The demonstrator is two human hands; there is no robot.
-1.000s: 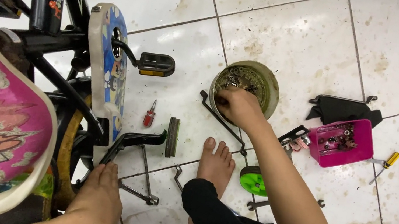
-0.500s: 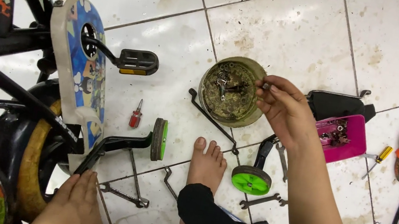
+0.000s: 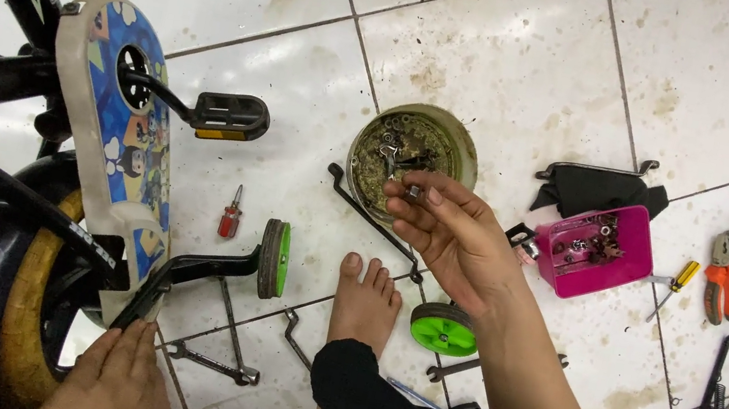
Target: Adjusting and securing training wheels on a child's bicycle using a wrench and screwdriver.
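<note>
— Where was the right hand?

— Just above the round tin of nuts and bolts, palm up, its fingertips pinched on a small metal nut.

— And the left hand?

— It lay flat at the bottom edge, touching the child's bicycle near the rear wheel, holding nothing.

— Anything beside them?

— A pink parts box to the right, and a green training wheel by the bare foot.

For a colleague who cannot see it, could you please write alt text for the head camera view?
A person's right hand pinches a small metal part over a round tin of hardware on a tiled floor. The left hand rests by a child's bicycle; a pink tray, pliers and green training wheels lie around.
</note>
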